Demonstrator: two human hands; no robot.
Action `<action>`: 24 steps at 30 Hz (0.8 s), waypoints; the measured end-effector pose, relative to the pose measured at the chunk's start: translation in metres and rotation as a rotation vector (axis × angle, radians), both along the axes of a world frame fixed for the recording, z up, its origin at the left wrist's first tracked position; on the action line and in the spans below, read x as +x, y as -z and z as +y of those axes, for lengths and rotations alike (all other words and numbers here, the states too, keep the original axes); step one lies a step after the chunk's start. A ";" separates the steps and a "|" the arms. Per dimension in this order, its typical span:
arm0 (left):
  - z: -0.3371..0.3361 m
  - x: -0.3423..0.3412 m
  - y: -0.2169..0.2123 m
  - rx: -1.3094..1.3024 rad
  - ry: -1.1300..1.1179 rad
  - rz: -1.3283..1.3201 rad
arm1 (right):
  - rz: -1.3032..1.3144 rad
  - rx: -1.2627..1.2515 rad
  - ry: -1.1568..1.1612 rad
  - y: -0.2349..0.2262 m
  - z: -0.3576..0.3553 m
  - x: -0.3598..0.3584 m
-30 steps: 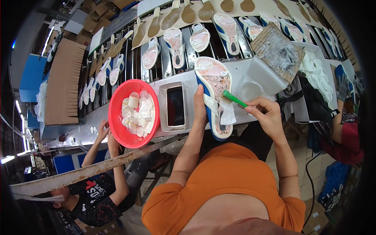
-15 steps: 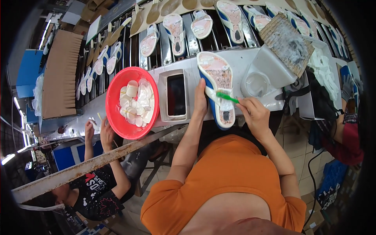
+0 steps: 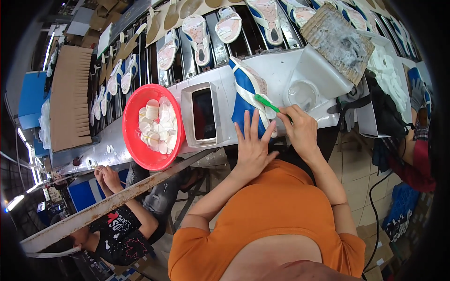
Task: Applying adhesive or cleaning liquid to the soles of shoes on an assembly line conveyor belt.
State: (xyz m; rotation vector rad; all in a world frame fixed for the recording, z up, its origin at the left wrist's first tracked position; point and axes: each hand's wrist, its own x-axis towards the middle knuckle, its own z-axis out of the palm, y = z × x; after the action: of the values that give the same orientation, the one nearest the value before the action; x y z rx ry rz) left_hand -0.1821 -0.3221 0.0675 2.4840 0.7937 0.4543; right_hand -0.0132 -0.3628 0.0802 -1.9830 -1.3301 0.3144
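Note:
A blue shoe last [image 3: 243, 102] with a white strap around it stands tilted on its side on the grey bench, its blue flank turned up. My left hand [image 3: 253, 152] lies by its near end, fingers spread, the fingertips over the blue flank; whether they press on it I cannot tell. Pinched in my right hand [image 3: 301, 132] is a green-handled brush [image 3: 267, 102], its head by the white strap. To the right of the last is a round clear dish [image 3: 302, 95].
Left of the last are a white box with dark contents [image 3: 186, 117] and a red basin [image 3: 130, 147] of white pieces. Strapped lasts [image 3: 194, 35] line the rack behind. A crusted cardboard piece [image 3: 335, 40] leans at right. A rusty bar [image 3: 117, 199] crosses near a co-worker's hands [image 3: 108, 179].
The last has rolled from sole-up onto its side. My left hand has gone from gripping its left edge to spread fingers at its near end. The brush has moved slightly up-left.

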 end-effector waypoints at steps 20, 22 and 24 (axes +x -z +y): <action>0.048 -0.005 -0.042 -0.057 -0.173 0.216 | -0.069 -0.032 -0.053 -0.014 0.057 0.015; 0.050 -0.008 -0.043 -0.046 -0.163 0.198 | -0.236 0.020 0.020 -0.014 0.071 0.019; 0.051 -0.009 -0.043 -0.062 -0.170 0.183 | -0.279 0.028 0.042 -0.012 0.082 0.021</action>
State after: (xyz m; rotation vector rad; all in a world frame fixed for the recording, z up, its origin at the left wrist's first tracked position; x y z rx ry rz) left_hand -0.1911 -0.2706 0.1109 2.4350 1.0804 0.2584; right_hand 0.0078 -0.2809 0.0926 -2.0838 -1.4513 -0.0025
